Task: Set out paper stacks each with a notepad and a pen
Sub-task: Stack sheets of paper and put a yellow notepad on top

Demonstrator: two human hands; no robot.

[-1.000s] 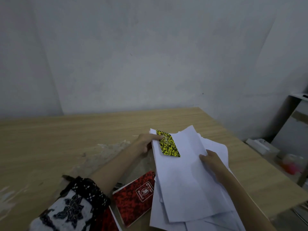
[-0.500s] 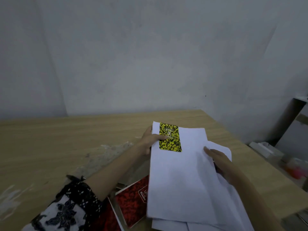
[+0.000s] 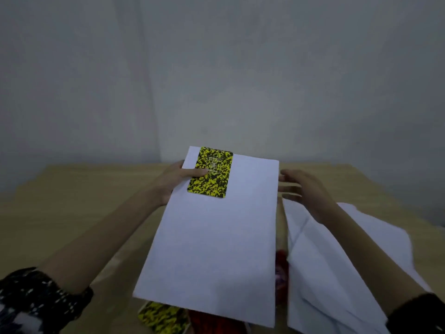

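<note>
My left hand (image 3: 173,182) holds a white paper stack (image 3: 216,249) lifted above the wooden table (image 3: 72,213), its thumb pressing a small yellow-and-black notepad (image 3: 212,172) onto the stack's far left corner. My right hand (image 3: 305,191) hovers just right of the stack with fingers spread, touching nothing. A loose pile of white sheets (image 3: 342,266) lies on the table under my right forearm. No pen is visible.
Under the lifted stack's near edge show another yellow-and-black notepad (image 3: 161,317) and a red notepad (image 3: 281,263), partly hidden. A grey wall rises behind the table. The table's left half shows bare wood.
The stack with the yellow notepad has risen and moved left, off the loose sheets. My right hand has let go of the paper and opened. The camera has tilted upward.
</note>
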